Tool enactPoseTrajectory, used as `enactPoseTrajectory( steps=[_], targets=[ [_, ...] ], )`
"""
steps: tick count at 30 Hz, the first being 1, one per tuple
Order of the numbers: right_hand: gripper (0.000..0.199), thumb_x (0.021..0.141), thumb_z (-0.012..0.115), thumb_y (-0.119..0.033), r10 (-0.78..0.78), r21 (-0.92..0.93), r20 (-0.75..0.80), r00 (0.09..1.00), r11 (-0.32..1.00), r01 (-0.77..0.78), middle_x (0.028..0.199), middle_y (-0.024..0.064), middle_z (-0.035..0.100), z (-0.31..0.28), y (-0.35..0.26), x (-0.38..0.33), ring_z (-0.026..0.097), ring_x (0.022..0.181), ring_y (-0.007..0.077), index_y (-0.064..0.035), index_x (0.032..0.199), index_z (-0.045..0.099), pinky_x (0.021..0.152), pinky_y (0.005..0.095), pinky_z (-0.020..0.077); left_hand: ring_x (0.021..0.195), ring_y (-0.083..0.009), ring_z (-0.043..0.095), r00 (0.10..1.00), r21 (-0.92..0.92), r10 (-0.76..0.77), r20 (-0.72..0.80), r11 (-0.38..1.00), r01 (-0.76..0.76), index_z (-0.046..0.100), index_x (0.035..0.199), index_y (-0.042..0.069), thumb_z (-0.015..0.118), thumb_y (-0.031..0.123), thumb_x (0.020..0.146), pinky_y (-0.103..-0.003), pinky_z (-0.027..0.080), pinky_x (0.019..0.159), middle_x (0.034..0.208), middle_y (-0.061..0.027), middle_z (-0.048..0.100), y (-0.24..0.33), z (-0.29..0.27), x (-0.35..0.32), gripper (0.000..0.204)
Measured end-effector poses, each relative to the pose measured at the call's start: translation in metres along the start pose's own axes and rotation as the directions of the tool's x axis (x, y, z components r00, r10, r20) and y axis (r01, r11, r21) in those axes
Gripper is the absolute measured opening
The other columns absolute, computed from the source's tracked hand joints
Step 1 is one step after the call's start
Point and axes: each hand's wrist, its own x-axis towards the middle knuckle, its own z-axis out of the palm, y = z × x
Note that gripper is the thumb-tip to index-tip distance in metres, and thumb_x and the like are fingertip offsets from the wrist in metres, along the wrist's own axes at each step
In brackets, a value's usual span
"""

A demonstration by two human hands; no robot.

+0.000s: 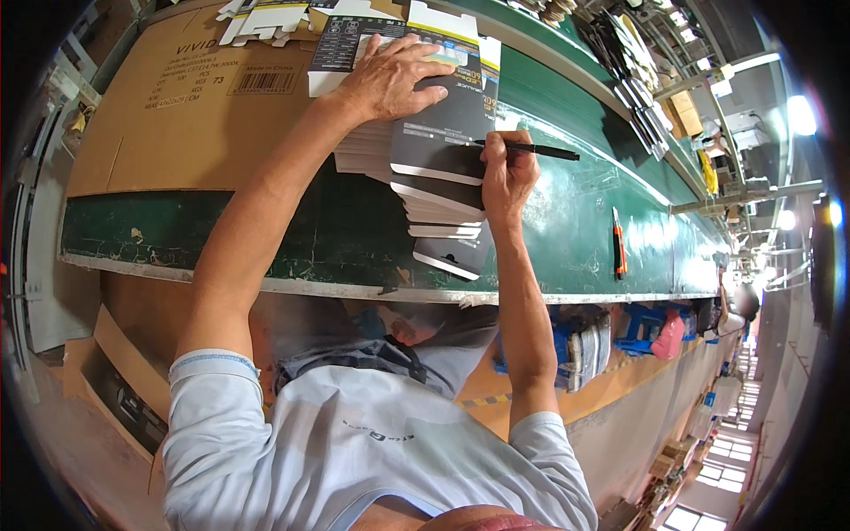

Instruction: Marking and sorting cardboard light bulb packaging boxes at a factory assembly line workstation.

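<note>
My left hand point(390, 80) lies palm down across the top carton point(434, 146), fingers spread and extended, pressing flat with nothing gripped. My right hand point(509, 181) is closed, thumb and fingers pinching a black pen point(551, 151); the pen slants across the carton's right edge, its tip at the dark printed face. Whether the tip touches the surface I cannot tell. The carton is flat, dark with white edges, and lies uppermost on a stack point(450, 254) of similar flattened pieces, fanned unevenly toward me, on the green desk point(354, 243). A large brown cardboard point(177, 146) lies left of the stack, reaching in beside it. An orange and black cutter point(619, 250) lies on the desk well apart to the right. Below the desk's edge, at right, blue crates point(639, 327) and a pink bag point(668, 336) are noted.
</note>
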Motion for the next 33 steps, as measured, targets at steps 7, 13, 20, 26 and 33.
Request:
enactPoseTrajectory(
  steps=[7, 13, 20, 26, 33],
  targets=[
    [0.017, 0.097, 0.062, -0.015, -0.044, 0.015, 0.057, 0.997, 0.999, 0.043, 0.067, 0.0022, 0.061, -0.0008, 0.0040, 0.0013, 0.053, 0.063, 0.0082, 0.0002, 0.089, 0.061, 0.059, 0.0264, 0.0458, 0.148, -0.0254, 0.035, 1.000, 0.002, -0.008, -0.009, 1.000, 0.008, 0.063, 0.136, 0.036, 0.060, 0.050, 0.095, -0.063, 0.017, 0.122, 0.153, -0.0004, 0.049, -0.0004, 0.0016, 0.0003, 0.043],
    [0.017, 0.095, 0.062, -0.014, -0.005, 0.009, 0.071, 0.997, 1.000, 0.004, 0.067, 0.0043, 0.062, -0.0005, 0.0011, 0.0010, 0.054, 0.064, 0.0081, 0.0008, 0.088, 0.062, 0.060, 0.0272, 0.0470, 0.148, -0.0249, 0.035, 1.000, 0.010, -0.004, -0.011, 1.000, 0.005, 0.063, 0.135, 0.036, 0.060, 0.050, 0.095, -0.063, 0.018, 0.121, 0.153, 0.0004, 0.049, 0.0003, 0.0012, -0.0006, 0.043],
    [0.014, 0.094, 0.063, -0.013, -0.006, -0.038, 0.091, 0.996, 0.999, 0.010, 0.066, 0.0037, 0.061, -0.0033, 0.0012, 0.0002, 0.054, 0.063, 0.0083, 0.0000, 0.087, 0.062, 0.059, 0.0278, 0.0467, 0.147, -0.0257, 0.035, 1.000, -0.002, -0.008, -0.005, 1.000, 0.008, 0.063, 0.135, 0.036, 0.060, 0.050, 0.095, -0.063, 0.016, 0.122, 0.153, 0.0007, 0.049, 0.0025, 0.0022, -0.0016, 0.042],
    [0.012, 0.092, 0.063, -0.011, -0.023, -0.051, 0.074, 0.997, 0.998, 0.026, 0.067, 0.0046, 0.062, -0.0006, 0.0015, 0.0026, 0.055, 0.063, 0.0090, -0.0003, 0.088, 0.063, 0.060, 0.0282, 0.0471, 0.147, -0.0263, 0.035, 1.000, 0.022, -0.014, 0.003, 1.000, 0.014, 0.063, 0.135, 0.036, 0.060, 0.050, 0.095, -0.062, 0.017, 0.122, 0.153, 0.0000, 0.049, 0.0010, 0.0009, 0.0005, 0.042],
    [0.012, 0.093, 0.063, -0.012, -0.023, -0.090, 0.061, 0.998, 0.996, 0.028, 0.069, 0.0049, 0.063, -0.0015, 0.0001, 0.0031, 0.055, 0.063, 0.0099, -0.0005, 0.089, 0.063, 0.060, 0.0281, 0.0469, 0.146, -0.0267, 0.037, 1.000, 0.015, 0.001, -0.019, 1.000, -0.001, 0.063, 0.136, 0.034, 0.059, 0.048, 0.096, -0.061, 0.018, 0.121, 0.153, -0.0015, 0.049, 0.0007, -0.0023, 0.0006, 0.043]
  ],
)
